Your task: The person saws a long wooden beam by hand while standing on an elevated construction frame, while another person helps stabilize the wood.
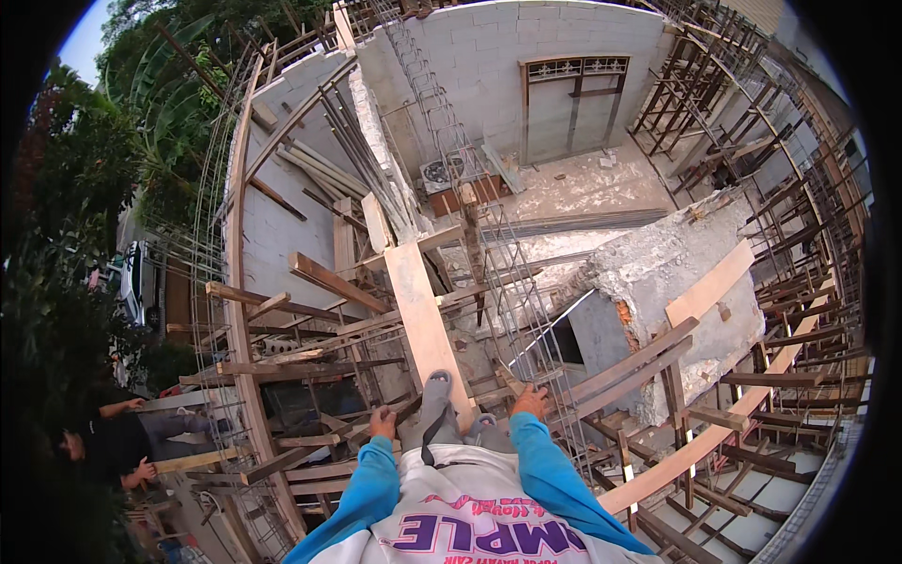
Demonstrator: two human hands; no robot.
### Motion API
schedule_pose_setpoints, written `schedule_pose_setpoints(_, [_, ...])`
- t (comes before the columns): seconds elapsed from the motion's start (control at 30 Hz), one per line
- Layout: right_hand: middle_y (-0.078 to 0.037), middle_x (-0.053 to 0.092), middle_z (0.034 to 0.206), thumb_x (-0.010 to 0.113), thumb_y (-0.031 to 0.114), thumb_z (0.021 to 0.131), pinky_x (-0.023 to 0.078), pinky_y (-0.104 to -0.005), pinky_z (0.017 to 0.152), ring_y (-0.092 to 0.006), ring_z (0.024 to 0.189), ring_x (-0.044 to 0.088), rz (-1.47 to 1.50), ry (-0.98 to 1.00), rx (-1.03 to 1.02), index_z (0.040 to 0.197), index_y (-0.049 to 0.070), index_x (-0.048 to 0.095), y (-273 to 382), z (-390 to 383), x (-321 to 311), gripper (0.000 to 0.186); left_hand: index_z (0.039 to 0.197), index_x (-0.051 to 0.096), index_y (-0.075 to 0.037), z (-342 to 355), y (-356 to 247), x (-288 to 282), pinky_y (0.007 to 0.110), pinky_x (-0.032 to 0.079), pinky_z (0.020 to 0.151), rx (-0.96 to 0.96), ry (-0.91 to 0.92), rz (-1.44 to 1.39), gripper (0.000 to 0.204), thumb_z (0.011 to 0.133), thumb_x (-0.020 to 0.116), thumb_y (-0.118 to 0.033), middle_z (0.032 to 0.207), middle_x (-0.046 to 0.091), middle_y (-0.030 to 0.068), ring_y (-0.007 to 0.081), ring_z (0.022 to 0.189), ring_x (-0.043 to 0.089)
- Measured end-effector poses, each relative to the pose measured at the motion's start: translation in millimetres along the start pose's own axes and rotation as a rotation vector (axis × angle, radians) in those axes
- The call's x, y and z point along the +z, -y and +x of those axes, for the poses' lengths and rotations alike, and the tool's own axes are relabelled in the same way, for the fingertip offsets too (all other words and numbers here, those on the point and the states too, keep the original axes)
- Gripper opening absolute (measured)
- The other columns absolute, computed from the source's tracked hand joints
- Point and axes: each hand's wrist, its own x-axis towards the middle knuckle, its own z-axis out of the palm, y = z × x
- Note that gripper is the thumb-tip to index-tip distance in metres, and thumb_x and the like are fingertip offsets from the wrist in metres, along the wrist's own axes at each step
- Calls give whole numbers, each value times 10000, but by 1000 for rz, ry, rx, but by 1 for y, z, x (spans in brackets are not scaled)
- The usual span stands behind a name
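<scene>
I stand on a pale wooden plank (413, 291) that runs away from me, high above the ground. One foot in a grey shoe (438, 387) is forward on it. My left hand (382, 423) is held low beside the plank, fingers curled, with nothing visible in them. My right hand (531, 402) has its fingers apart beside an upright rebar cage (512, 305); whether it touches the bars I cannot tell. A short wood piece (510, 381) lies close to that hand. Both forearms are in blue sleeves.
Timber beams (338, 282) and props cross below on the left. A broken concrete slab (686, 273) carries a loose board (709, 282) on the right. Beyond stands a block wall (479, 66) with a framed opening. Another person (113, 442) is down at the far left.
</scene>
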Motion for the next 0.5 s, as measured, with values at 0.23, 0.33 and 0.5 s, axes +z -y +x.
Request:
schedule_pose_setpoints(0.23, [-134, 259, 1508, 512, 158, 939, 303, -497, 1072, -332, 1323, 377, 18, 27, 7, 1418, 193, 376, -1, -5, -2, 499, 1369, 426, -47, 100, -129, -58, 436, 424, 977, 194, -282, -259, 534, 900, 622, -211, 1361, 452, 169, 292, 1211, 474])
schedule_pose_setpoints(0.33, [-157, 286, 1486, 533, 147, 916, 288, -537, 1060, -355, 1306, 390, -9, -31, -8, 1378, 172, 423, -3, -7, 4, 475, 1383, 407, -74, 159, -197, -88, 492, 413, 986, 270, -412, -280, 525, 934, 569, -291, 1389, 396, 173, 330, 1206, 459])
schedule_pose_setpoints(0.5, [-222, 347, 1416, 429, 223, 945, 278, -568, 1062, -404, 1267, 412, 51, -101, -36, 1273, 130, 491, -15, 2, 23, 346, 1335, 457, -71, 330, -273, -142, 525, 382, 948, 472, -857, 83, 541, 935, 537, -427, 1346, 416, 195, 387, 1190, 424])
